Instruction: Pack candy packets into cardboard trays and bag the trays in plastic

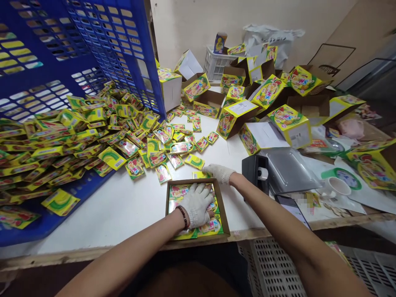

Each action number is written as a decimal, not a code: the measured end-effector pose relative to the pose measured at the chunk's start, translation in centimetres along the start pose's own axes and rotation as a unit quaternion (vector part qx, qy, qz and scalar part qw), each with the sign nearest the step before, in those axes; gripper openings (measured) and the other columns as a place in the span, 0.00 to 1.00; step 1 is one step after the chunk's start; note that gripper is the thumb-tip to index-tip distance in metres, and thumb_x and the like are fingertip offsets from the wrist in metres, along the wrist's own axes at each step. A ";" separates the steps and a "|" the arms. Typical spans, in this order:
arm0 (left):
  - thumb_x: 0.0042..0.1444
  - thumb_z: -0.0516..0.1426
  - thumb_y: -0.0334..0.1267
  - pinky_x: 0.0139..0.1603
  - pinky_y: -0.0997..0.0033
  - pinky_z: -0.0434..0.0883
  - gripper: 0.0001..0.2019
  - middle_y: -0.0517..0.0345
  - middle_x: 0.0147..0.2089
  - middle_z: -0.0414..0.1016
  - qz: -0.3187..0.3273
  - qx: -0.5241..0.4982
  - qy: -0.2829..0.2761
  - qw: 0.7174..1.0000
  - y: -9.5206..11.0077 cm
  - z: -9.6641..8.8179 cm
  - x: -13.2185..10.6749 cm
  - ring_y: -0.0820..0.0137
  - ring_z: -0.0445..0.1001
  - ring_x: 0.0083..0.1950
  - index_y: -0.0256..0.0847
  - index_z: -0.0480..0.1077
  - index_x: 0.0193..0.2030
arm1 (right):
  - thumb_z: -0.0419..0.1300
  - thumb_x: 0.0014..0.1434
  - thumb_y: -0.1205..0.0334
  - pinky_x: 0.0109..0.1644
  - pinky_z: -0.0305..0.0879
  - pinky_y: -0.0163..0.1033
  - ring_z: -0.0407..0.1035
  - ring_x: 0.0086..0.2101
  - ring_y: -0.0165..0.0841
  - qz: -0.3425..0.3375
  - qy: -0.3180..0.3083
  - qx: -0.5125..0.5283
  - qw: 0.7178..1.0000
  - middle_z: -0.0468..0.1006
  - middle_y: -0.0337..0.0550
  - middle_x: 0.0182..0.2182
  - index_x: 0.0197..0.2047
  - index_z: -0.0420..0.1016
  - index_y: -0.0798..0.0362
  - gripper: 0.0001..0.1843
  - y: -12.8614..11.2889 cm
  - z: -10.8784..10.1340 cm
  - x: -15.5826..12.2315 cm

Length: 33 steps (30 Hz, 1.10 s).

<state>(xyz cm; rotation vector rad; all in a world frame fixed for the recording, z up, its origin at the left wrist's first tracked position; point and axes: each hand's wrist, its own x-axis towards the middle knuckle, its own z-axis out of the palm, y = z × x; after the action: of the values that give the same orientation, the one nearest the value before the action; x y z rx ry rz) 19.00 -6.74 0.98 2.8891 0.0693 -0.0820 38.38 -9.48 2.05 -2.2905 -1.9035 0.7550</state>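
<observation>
My left hand (pixel 196 205), in a white knitted glove, lies flat with fingers spread on the packs inside an open cardboard tray box (pixel 224 218). Small yellow-green printed packs (pixel 213 226) fill the bottom of that box in rows. Just beyond its far edge my right hand (pixel 219 173), gloved too, has its fingers closed at the right end of a small yellow pack (pixel 199 175); its thumb is hidden. More loose packs (pixel 194 161) lie on the white table beyond the box.
A blue crate (pixel 123 49) on its side spills a big heap of packs (pixel 77 128) at left. Printed cartons (pixel 238 115) pile up at back right. Nearer stand a black tape dispenser (pixel 255 173), a clear plastic tray (pixel 289 169), a phone (pixel 292 210) and a white mug (pixel 337 187).
</observation>
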 end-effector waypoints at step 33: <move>0.53 0.49 0.44 0.47 0.61 0.73 0.28 0.50 0.47 0.72 -0.403 -0.273 0.264 0.833 -11.1 -3.2 -8.0 0.61 0.74 0.47 0.37 0.57 0.61 | 0.66 0.52 0.51 0.41 0.63 0.41 0.73 0.44 0.45 0.160 -0.037 0.047 0.985 0.77 0.51 0.48 0.55 0.67 0.52 0.30 -13.3 4.1 -10.4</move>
<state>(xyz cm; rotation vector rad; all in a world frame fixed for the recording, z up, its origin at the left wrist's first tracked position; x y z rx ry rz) 10.56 4.47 1.80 2.0371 1.1884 0.5020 23.49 -17.21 6.51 -2.5728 -1.5038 0.9497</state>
